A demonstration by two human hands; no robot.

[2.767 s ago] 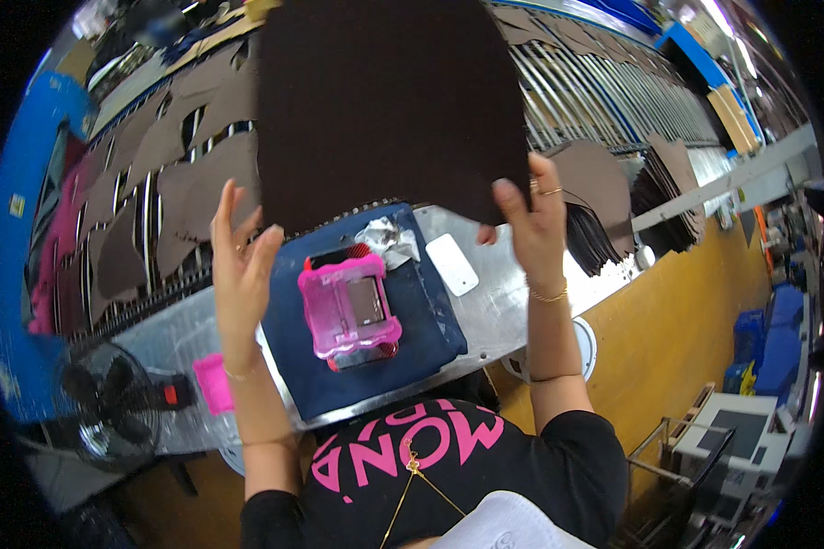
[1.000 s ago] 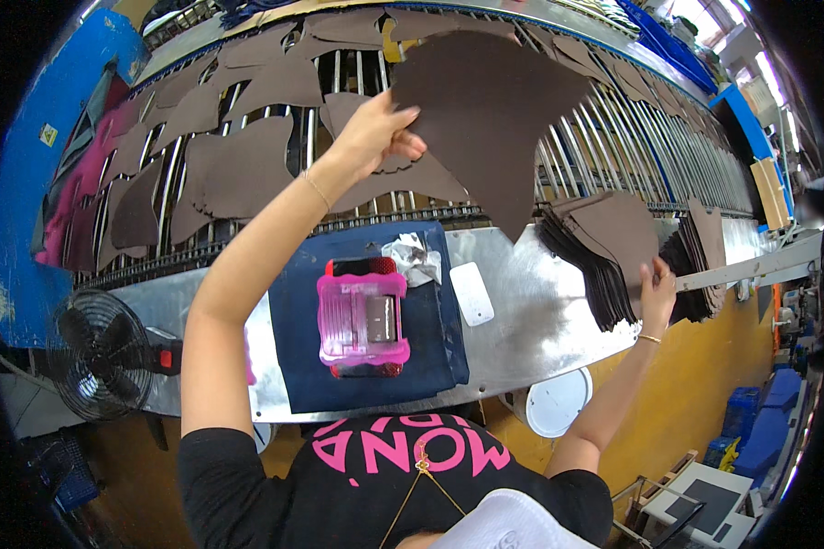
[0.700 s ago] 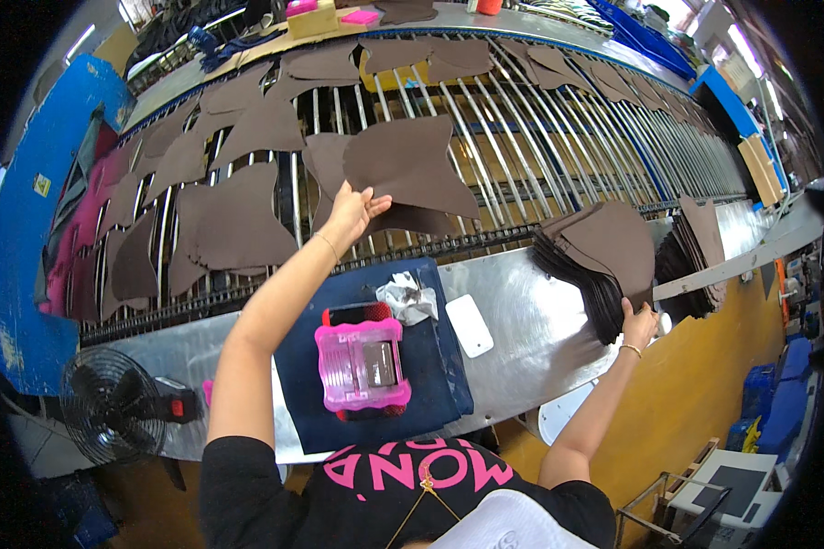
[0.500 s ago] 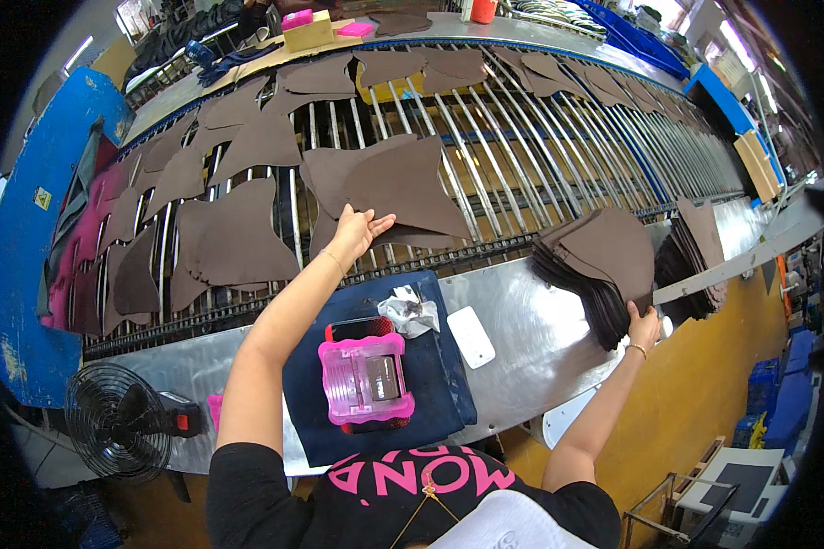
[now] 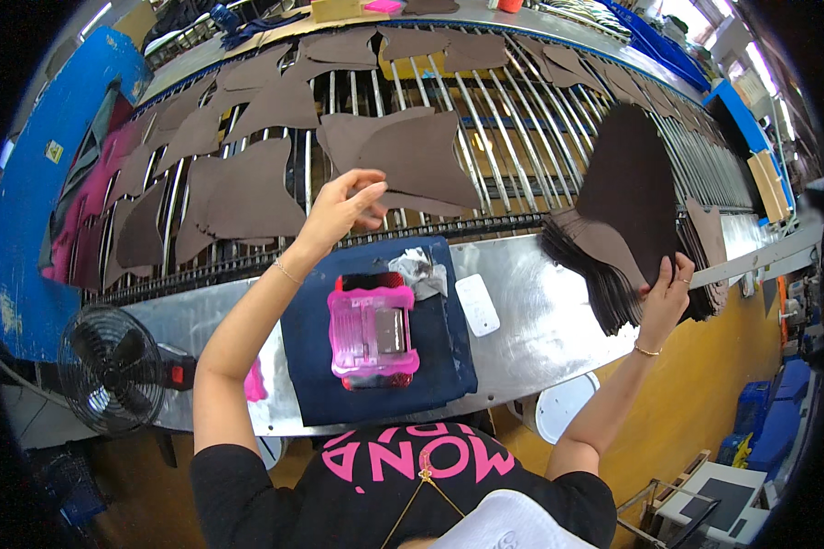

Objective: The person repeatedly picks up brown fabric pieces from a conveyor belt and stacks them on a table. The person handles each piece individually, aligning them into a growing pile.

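My right hand (image 5: 668, 285) is closed on the lower end of a dark brown cut fabric piece (image 5: 627, 165), which stands lifted and tilted over a stack of brown cut pieces (image 5: 600, 252). The stack rests on the metal table's right part, its edges fanned. My left hand (image 5: 350, 212) hovers at the conveyor's near edge, fingers loosely bent and apart, with nothing seen in them. Just beyond it, overlapping brown pieces (image 5: 412, 151) lie on the metal rollers (image 5: 499, 178).
A dark blue cloth (image 5: 311, 366) on the metal table (image 5: 522, 302) carries a pink plastic holder (image 5: 357, 334) and a crumpled wrapper (image 5: 421, 274). Beside it lies a white phone (image 5: 477, 306). A black fan (image 5: 110, 371) stands left. A pale metal arm (image 5: 760, 261) juts in at right.
My right hand has raised the top piece off the stack, its far end swinging up. My left hand has drawn off the pieces on the rollers. The whole view has shifted slightly.
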